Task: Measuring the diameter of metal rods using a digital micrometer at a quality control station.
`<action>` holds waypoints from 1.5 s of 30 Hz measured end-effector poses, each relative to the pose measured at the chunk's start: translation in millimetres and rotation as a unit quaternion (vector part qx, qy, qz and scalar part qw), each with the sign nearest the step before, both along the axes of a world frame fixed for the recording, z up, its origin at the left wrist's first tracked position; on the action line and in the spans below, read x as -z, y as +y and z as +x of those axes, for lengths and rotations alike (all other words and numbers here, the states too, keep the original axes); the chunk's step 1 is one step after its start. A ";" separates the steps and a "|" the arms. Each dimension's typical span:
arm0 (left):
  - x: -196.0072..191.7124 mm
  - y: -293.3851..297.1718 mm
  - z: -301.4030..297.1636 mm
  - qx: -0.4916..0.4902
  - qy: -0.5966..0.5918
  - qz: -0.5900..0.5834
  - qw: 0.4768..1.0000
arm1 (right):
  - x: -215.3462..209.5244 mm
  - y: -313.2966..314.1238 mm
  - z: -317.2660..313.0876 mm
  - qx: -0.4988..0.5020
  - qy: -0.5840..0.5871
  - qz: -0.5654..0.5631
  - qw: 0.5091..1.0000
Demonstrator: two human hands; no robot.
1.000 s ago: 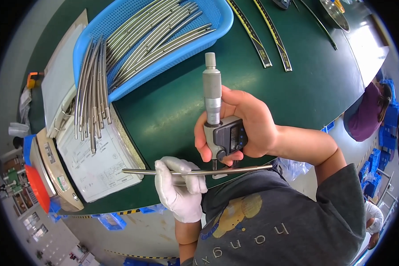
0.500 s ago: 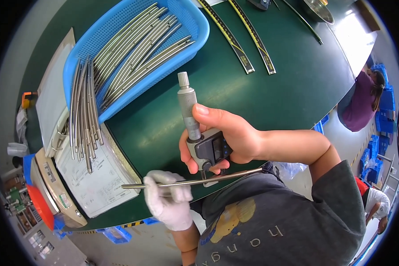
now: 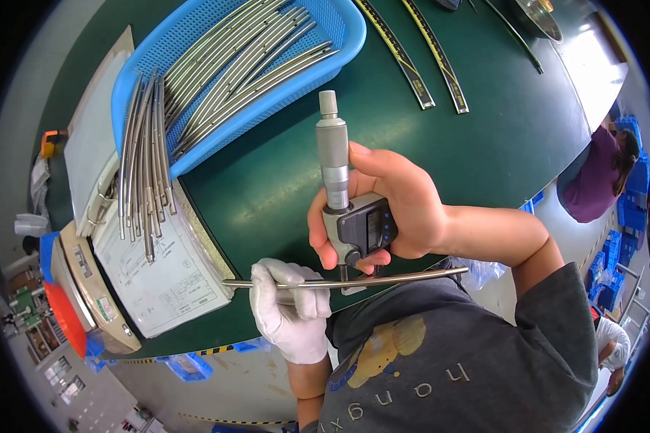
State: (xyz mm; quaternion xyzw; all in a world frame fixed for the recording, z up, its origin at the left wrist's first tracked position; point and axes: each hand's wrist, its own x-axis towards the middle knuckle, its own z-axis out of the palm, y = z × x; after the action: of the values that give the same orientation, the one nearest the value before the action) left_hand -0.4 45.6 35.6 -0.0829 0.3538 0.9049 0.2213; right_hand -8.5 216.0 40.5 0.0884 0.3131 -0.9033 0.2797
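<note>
My right hand (image 3: 404,198), bare, is wrapped round a digital micrometer (image 3: 334,155), its thumb beside the barrel and its small display facing up. In my left hand (image 3: 289,310), which wears a white glove, a thin metal rod (image 3: 397,278) is gripped near its left end. The rod lies crosswise in front of my body and passes by the micrometer's lower end, where the spindle is. Whether spindle and anvil touch the rod I cannot tell; the frame there is partly hidden behind the rod and my fingers.
A blue perforated basket (image 3: 260,115) holds several metal rods. More rods (image 3: 146,166) lie on an open binder of drawings (image 3: 159,289) at the left. Two dark rulers (image 3: 440,61) with yellow markings lie toward the back. A metal bowl (image 3: 538,22) stands at the far right; a person (image 3: 596,177) sits beyond the table.
The micrometer and the rod have shifted slightly to the right in view, along with both hands. The micrometer stands more upright and the rod more level. Both grips stay the same.
</note>
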 end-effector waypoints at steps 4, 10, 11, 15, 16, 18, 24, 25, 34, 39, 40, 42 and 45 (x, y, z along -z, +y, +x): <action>4.9 -3.8 -0.3 0.017 0.002 -0.010 1.000 | -3.0 -0.2 1.8 -0.003 0.001 0.056 0.998; 0.5 -11.9 -0.1 -0.077 0.119 -0.300 0.943 | -1.8 2.1 -2.3 -0.001 -0.018 0.076 0.997; 4.9 -9.1 1.2 -0.154 0.192 -0.445 0.861 | -1.4 3.4 -2.2 0.000 -0.013 0.079 0.997; 2.2 -18.5 7.1 -0.047 0.482 -0.708 0.513 | 0.2 2.5 -2.2 -0.004 -0.004 0.088 0.996; 3.2 -14.6 5.5 0.007 0.555 -0.681 0.478 | 0.5 2.4 -2.2 -0.004 -0.003 0.088 0.996; 5.6 -8.1 -0.8 0.037 0.619 -0.654 0.433 | 0.6 1.4 -2.6 0.016 0.001 0.098 0.995; -13.2 -3.2 -11.5 0.092 0.676 -0.656 0.325 | 0.1 1.2 -6.8 0.004 0.005 0.087 0.996; -18.4 -1.1 -9.5 0.108 0.657 -0.669 0.331 | -1.9 2.0 -7.1 0.010 0.012 0.074 0.997; -34.9 -25.6 -21.3 -0.142 0.237 -0.401 0.874 | -0.4 21.5 -8.3 0.085 -0.015 0.022 0.996; -31.7 -28.6 -7.7 -0.136 0.092 -0.209 0.964 | 0.2 9.8 -4.8 0.062 0.001 0.094 0.994; -27.0 -27.1 -4.1 -0.109 0.098 -0.209 0.967 | 1.0 8.2 -5.2 0.062 0.012 0.111 0.992; -21.9 -20.1 -0.8 -0.052 0.097 -0.254 0.961 | -2.7 5.0 -4.8 0.065 -0.009 0.120 0.991; -14.3 -9.1 2.7 -0.017 0.069 -0.215 0.974 | -0.7 4.4 -3.8 0.046 -0.005 0.088 0.995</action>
State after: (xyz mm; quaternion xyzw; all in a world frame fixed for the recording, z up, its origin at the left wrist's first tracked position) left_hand 2.3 36.5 49.8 -0.0721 0.5532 0.8148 0.1580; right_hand -12.3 220.4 41.1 0.1317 0.3856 -0.8836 0.2308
